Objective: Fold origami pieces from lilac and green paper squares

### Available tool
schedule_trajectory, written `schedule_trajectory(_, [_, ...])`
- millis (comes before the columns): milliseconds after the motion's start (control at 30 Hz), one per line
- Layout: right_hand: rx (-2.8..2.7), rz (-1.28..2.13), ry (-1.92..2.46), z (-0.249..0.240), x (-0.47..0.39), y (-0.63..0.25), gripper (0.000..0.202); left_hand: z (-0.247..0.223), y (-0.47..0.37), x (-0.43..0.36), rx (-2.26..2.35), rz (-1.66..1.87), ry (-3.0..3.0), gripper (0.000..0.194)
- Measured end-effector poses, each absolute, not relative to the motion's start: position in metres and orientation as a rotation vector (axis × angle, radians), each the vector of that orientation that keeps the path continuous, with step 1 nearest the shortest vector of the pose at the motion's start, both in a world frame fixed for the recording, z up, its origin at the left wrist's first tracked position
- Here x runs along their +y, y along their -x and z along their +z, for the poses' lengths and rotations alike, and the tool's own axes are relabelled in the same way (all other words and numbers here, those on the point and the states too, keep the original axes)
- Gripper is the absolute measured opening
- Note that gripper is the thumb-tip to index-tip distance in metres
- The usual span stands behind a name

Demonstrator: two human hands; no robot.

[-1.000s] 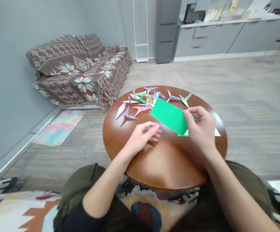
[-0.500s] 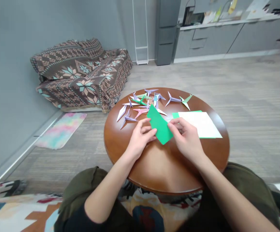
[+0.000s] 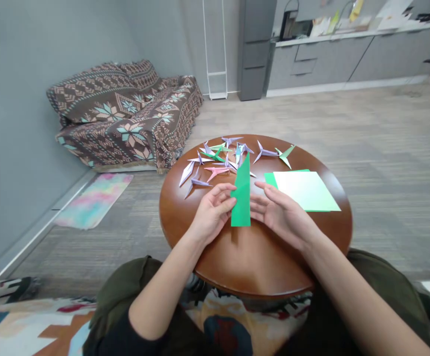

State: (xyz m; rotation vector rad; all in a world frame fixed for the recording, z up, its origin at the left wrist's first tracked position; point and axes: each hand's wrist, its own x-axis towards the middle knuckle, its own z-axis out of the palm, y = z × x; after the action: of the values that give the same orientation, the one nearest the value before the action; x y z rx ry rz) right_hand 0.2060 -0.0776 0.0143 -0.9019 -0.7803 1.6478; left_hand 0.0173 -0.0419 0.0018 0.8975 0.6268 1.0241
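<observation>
A folded piece of green paper [image 3: 241, 200] stands upright above the table, its pointed end away from me. My left hand [image 3: 216, 207] pinches its left edge between thumb and fingers. My right hand [image 3: 279, 210] is beside the paper's right edge with the fingers apart and stretched out; some fingertips are close behind the edge, and whether they touch cannot be made out. Past the paper lie several folded paper figures, among them a pink one [image 3: 216, 172], a white one [image 3: 187, 173] and a purple one [image 3: 197, 183].
The round brown table [image 3: 259, 267] is in front of my knees. On its right lies a stack of white and green sheets [image 3: 307, 190]. A covered sofa [image 3: 125, 109] stands at the back left, a pastel mat [image 3: 95, 200] on the floor before it.
The green paper has turned from a slanted, broad face to a narrow upright one. My right hand has let go of its pinch and spread its fingers. The left hand keeps its hold.
</observation>
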Motion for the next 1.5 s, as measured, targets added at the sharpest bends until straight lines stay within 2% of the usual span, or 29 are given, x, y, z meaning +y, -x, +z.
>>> schedule_trajectory(233, [-0.923, 1.202, 1.039, 0.006, -0.071, -0.225, 0.048, 0.009, -0.007, -0.037, 0.723, 1.158, -0.969, 0.029])
schedule_trajectory(333, [-1.066, 0.97, 1.069, 0.002, -0.07, -0.225, 0.041, 0.008, -0.005, -0.036, 0.78, 1.184, -1.103, 0.037])
schedule_trajectory(467, [-1.208, 0.864, 1.098, -0.005, -0.071, -0.221, 0.035, 0.001, -0.007, -0.034, 0.912, 1.222, -1.311, 0.045])
schedule_trajectory(533, [-1.302, 0.731, 1.137, -0.007, -0.071, -0.222, 0.023, -0.001, -0.007, -0.034, 1.019, 1.251, -1.418, 0.039])
schedule_trajectory(633, [-1.488, 0.327, 1.171, -0.006, -0.072, -0.224, 0.001, -0.002, -0.006, -0.034, 1.113, 1.29, -1.53, 0.024])
schedule_trajectory(733, [-1.651, -0.046, 1.171, -0.001, -0.075, -0.224, 0.006, -0.003, -0.007, -0.034, 1.076, 1.394, -1.627, 0.01])
schedule_trajectory(833, [-1.823, -0.244, 1.178, 0.005, -0.079, -0.219, 0.009, -0.004, -0.009, -0.036, 1.029, 1.471, -1.726, 0.004])
schedule_trajectory(1167, [-2.12, -0.327, 1.106, 0.018, -0.083, -0.212, 0.011, 0.008, -0.009, -0.042, 1.085, 1.523, -2.428, 0.004])
schedule_trajectory(1500, [-2.159, -0.285, 1.114, 0.026, -0.088, -0.209, 0.012, 0.009, -0.014, -0.05, 0.934, 1.41, -2.465, 0.008])
